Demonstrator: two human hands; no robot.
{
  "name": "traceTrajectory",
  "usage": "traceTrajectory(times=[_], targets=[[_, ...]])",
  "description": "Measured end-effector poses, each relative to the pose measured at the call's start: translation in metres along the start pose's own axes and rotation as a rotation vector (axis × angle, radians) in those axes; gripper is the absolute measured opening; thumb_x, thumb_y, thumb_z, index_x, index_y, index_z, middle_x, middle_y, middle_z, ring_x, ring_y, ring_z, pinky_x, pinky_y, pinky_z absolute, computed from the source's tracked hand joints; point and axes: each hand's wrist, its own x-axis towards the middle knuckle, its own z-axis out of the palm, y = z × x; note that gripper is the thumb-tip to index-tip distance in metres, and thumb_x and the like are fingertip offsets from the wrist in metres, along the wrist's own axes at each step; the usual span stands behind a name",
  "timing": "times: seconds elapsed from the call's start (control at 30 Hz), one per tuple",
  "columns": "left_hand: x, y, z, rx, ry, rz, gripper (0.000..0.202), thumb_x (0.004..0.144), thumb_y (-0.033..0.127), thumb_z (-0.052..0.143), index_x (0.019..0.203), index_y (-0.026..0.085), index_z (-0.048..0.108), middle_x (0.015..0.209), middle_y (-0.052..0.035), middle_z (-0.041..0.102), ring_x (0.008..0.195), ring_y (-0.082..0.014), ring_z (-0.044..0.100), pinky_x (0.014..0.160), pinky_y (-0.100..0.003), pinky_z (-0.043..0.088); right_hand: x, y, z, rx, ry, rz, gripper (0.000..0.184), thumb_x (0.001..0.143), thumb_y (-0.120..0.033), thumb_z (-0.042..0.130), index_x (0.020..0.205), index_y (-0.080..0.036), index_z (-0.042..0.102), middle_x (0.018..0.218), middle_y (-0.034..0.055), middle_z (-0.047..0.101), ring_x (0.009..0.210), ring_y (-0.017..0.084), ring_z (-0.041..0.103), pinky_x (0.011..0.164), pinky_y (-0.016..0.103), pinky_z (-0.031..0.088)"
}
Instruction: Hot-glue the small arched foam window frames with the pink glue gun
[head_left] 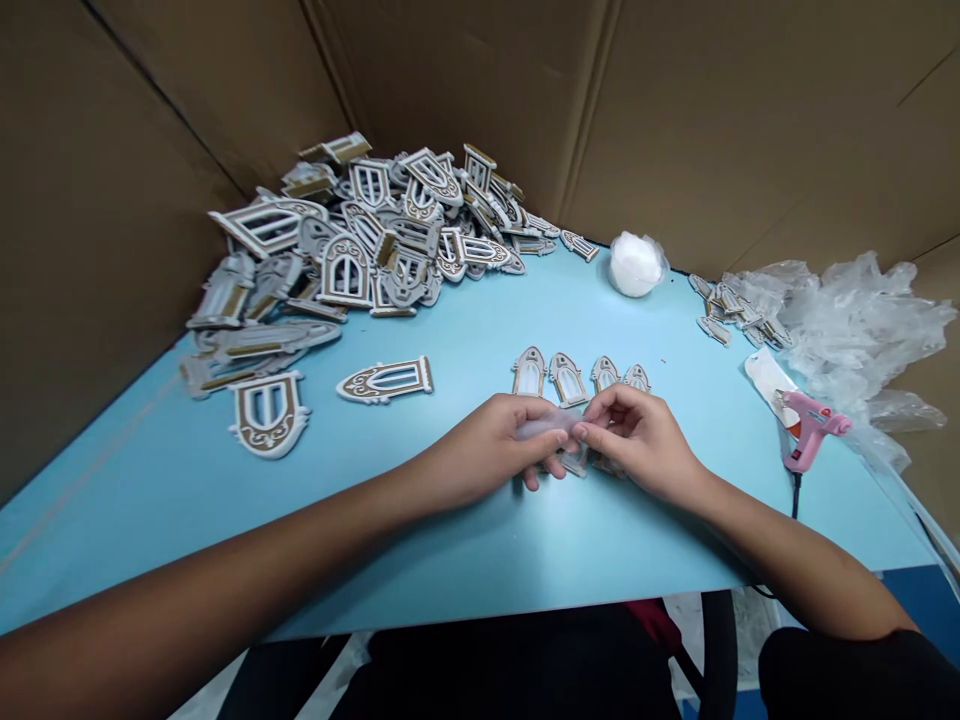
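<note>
While the forearms (247, 540) angle inward over the front edge, the left hand (484, 450) curls its fingers closed around one end of a translucent whitish strip (544, 425), and the right hand (637, 440) pinches the other end between thumb and forefinger. The strip is held near the tabletop's centre, just in front of a row of four small arched grey-and-tan window pieces (581, 375) on the pale blue tabletop (480, 560). A heap of larger window frames (360, 240) fills the back left corner. A pink hot glue gun (814, 425) lies near the right edge, below crumpled clear plastic film (862, 330). Corrugated cardboard walls (750, 130) line the back edges.
</note>
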Motion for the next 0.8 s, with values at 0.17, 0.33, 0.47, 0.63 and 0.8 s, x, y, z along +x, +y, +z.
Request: traceTrajectory(times=[0.17, 0.33, 0.47, 0.63, 0.8], targets=[[-0.002, 0.001, -0.002, 0.03, 0.026, -0.023, 0.033, 0.085, 0.046, 0.066, 0.095, 0.014, 0.071, 0.1, -0.0105, 0.075, 0.072, -0.0182, 0.072, 0.05, -0.024, 0.054, -0.005, 0.001, -0.021, -0.039, 0.129, -0.096, 0.019, 0.084, -0.037, 0.075, 0.089, -0.02, 0.067, 0.083, 0.003, 0.069, 0.076, 0.015, 0.065, 0.064, 0.027, 0.052], [-0.008, 0.007, 0.0, 0.217, -0.068, -0.03, 0.033, 0.093, 0.046, 0.055, 0.098, 0.017, 0.07, 0.069, -0.0015, 0.067, 0.053, -0.0149, 0.062, 0.05, -0.025, 0.048, -0.02, 0.011, -0.056, -0.22, 0.095, -0.011, 0.017, 0.086, -0.036, 0.074, 0.089, -0.02, 0.07, 0.082, 0.0033, 0.071, 0.073, 0.016, 0.064, 0.062, 0.027, 0.05], [-0.015, 0.008, 0.008, 0.369, -0.228, -0.057, 0.033, 0.098, 0.044, 0.046, 0.105, 0.02, 0.068, 0.053, 0.0052, 0.056, 0.047, -0.015, 0.057, 0.054, -0.025, 0.044, -0.032, 0.022, -0.056, -0.336, 0.033, 0.029, 0.013, 0.089, -0.032, 0.07, 0.091, -0.019, 0.072, 0.08, 0.0022, 0.071, 0.068, 0.014, 0.061, 0.061, 0.026, 0.048], [-0.016, 0.006, 0.015, 0.416, -0.292, -0.112, 0.036, 0.1, 0.044, 0.042, 0.114, 0.021, 0.067, 0.054, 0.0051, 0.056, 0.045, -0.0156, 0.052, 0.054, -0.025, 0.043, -0.031, 0.028, -0.047, -0.376, 0.026, -0.009, 0.008, 0.09, -0.026, 0.069, 0.093, -0.02, 0.073, 0.078, 0.0008, 0.072, 0.065, 0.013, 0.059, 0.061, 0.025, 0.046], [-0.013, 0.003, 0.016, 0.398, -0.244, -0.172, 0.038, 0.098, 0.047, 0.045, 0.118, 0.022, 0.065, 0.052, 0.0051, 0.055, 0.045, -0.0168, 0.051, 0.052, -0.025, 0.043, -0.03, 0.035, -0.044, -0.529, 0.043, -0.159, 0.004, 0.089, -0.016, 0.071, 0.089, -0.02, 0.07, 0.081, 0.0014, 0.069, 0.07, 0.015, 0.06, 0.065, 0.026, 0.047]])
